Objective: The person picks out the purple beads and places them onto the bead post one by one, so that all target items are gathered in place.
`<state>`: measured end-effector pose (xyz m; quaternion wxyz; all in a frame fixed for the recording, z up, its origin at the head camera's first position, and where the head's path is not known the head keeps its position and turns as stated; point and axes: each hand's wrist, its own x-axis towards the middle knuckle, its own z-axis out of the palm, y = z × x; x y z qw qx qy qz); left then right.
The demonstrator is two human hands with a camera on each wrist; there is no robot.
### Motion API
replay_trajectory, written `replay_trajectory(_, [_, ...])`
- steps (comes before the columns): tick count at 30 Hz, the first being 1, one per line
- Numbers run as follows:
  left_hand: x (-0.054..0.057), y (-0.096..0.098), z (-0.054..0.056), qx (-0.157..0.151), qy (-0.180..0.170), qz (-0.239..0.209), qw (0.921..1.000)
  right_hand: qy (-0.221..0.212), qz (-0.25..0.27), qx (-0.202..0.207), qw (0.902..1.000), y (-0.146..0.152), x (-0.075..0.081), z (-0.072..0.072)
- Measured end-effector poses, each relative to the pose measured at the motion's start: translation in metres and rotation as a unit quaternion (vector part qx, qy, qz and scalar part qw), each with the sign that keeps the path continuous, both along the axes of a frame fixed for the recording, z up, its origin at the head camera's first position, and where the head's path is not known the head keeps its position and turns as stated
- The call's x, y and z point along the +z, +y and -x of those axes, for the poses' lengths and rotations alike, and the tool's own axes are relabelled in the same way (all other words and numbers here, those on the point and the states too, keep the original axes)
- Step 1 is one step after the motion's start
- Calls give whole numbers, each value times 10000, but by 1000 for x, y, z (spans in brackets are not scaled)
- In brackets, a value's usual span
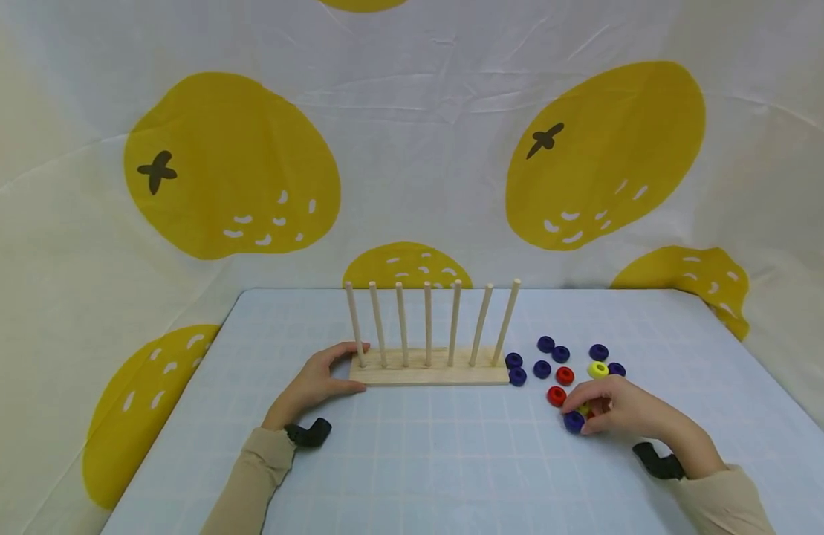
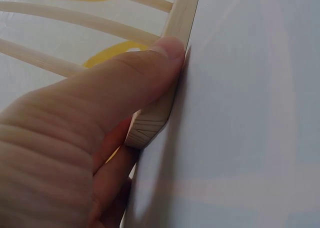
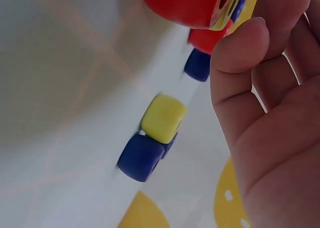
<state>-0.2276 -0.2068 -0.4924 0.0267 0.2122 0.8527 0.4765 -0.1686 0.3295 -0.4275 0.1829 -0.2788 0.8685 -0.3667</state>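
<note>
While the left hand [image 1: 323, 375] is gripping the left end of a wooden rack [image 1: 438, 376], thumb along its front edge and fingers behind, the right hand [image 1: 622, 405] is working among loose beads on the right side of a pale, checked tabletop [image 1: 418, 461]. Its thumb and forefinger are bending about a blue bead [image 1: 574, 422], though whether they are pinching it cannot be told. A red bead [image 3: 180, 5] and a yellow bead [image 1: 583, 409] are lying close by that hand, both partly hidden by it from the head camera.

Near the middle of the table, the rack is standing with its row of seven pegs [image 1: 428, 323] pointing up. Two blue beads [image 1: 517, 377] are sitting just beside its right end, while more blue ones, two red beads [image 1: 556, 396] and another yellow one [image 1: 598, 370] are lying scattered between rack and hand and beyond the knuckles. Beige sleeves [image 1: 247, 487] are covering both forearms, and a white backdrop [image 1: 418, 186] printed with yellow fruit is hanging behind the table.
</note>
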Motion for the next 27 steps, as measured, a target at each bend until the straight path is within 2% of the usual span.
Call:
replay_trajectory(7, [-2, 0, 1, -62, 101, 45, 9999, 114, 228, 46, 9997, 5, 8, -1])
replay_trajectory(13, [0, -1, 0, -2, 53, 61, 10000, 604, 339, 154, 9975, 4, 14, 2])
replay_trajectory(22, [1, -1, 1, -53, 147, 93, 9998, 1147, 141, -137, 9932, 0, 25, 4])
replay_trajectory(27, [0, -1, 0, -74, 198, 63, 9998, 1527, 247, -223, 9877, -3, 35, 4])
